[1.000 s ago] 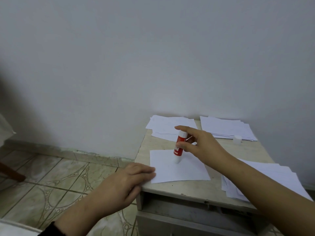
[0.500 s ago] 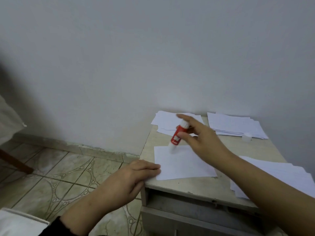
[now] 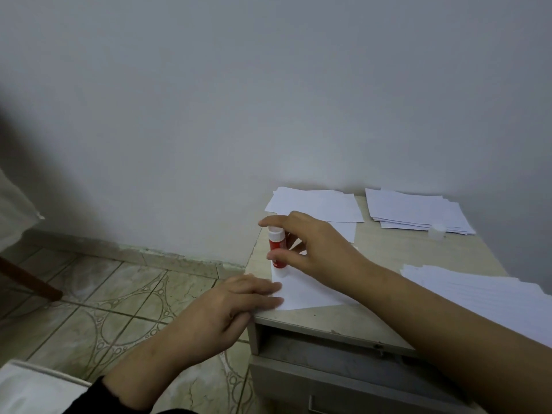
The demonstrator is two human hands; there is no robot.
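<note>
Right grip [image 3: 319, 249] pinches the glue stick [image 3: 276, 243] upright on the sheet [image 3: 310, 291]; left grip [image 3: 236, 306] presses flat.

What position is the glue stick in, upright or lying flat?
Upright: the right hand pinches the glue stick with its lower end on the sheet, white end up.

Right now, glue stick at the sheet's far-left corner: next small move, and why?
Probably drag the glue stick down the sheet toward the left hand: the right hand pinches it tip-down at the far-left corner, and the left hand presses the near corner.
</note>
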